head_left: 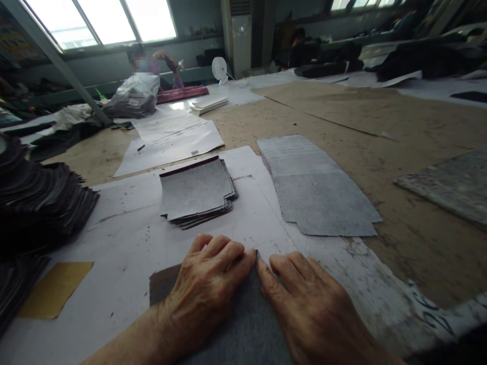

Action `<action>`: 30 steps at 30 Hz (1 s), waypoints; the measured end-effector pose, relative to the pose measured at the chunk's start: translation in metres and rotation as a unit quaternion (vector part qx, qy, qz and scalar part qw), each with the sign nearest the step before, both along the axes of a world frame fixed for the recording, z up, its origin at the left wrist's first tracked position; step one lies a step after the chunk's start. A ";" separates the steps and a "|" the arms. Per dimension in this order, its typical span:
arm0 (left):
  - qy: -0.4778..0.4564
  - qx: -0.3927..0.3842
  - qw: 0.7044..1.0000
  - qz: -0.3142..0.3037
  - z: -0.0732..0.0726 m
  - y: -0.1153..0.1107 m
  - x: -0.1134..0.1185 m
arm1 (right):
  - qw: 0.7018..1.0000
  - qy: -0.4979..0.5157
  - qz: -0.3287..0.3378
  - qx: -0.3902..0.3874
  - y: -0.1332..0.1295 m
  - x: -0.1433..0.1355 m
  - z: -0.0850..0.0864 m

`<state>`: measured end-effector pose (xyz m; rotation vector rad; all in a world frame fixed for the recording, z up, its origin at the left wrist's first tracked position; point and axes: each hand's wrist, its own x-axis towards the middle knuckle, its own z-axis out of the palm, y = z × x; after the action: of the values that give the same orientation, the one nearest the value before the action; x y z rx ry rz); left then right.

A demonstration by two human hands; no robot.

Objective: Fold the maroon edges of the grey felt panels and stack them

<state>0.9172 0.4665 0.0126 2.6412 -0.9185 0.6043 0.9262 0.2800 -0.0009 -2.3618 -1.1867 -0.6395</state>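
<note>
A grey felt-like fabric piece (249, 324) lies on the white paper in front of me, its near part running out of the picture. My left hand (215, 276) is closed with curled fingers, its thumb and forefinger pressed on the piece's far edge. My right hand (312, 299) meets it there, fingers bent and tips pressing on the same edge, which looks folded. The fingers hide much of the fold. Beyond my left hand sits a small stack of grey pieces (196, 190) with a dark red top strip. Notched grey pieces (321, 197) lie farther right.
Tall piles of dark fabric pieces (41, 197) stand at the left, beside a yellow-brown card (57, 289). White sheets (171, 142) and brown board (342, 116) cover the table. A thick grey slab (452, 185) lies right. Across the table are a small white fan (219, 70) and a co-worker (152, 66).
</note>
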 end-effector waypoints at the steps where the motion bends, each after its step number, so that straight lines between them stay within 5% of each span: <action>1: -0.001 0.005 1.000 0.000 0.001 -0.001 0.000 | 1.000 0.016 0.001 0.022 -0.001 0.002 0.000; 5: -0.002 0.021 1.000 0.002 0.003 -0.002 0.000 | 0.995 0.048 -0.005 0.083 -0.004 0.009 0.003; 16: -0.033 -0.025 0.999 0.019 -0.002 0.004 0.001 | 0.997 -0.032 -0.006 -0.071 0.001 0.009 0.002; 24: -0.024 0.021 0.999 -0.005 0.004 0.039 -0.012 | 0.992 -0.060 -0.009 -0.113 0.001 0.008 0.003; 30: -0.016 0.025 0.999 -0.020 -0.001 0.041 -0.013 | 0.984 -0.107 0.003 -0.143 0.005 0.007 0.009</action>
<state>0.9037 0.5079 0.0117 2.6576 -1.0066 0.6223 0.9336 0.2851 0.0079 -2.5735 -1.4639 -0.7826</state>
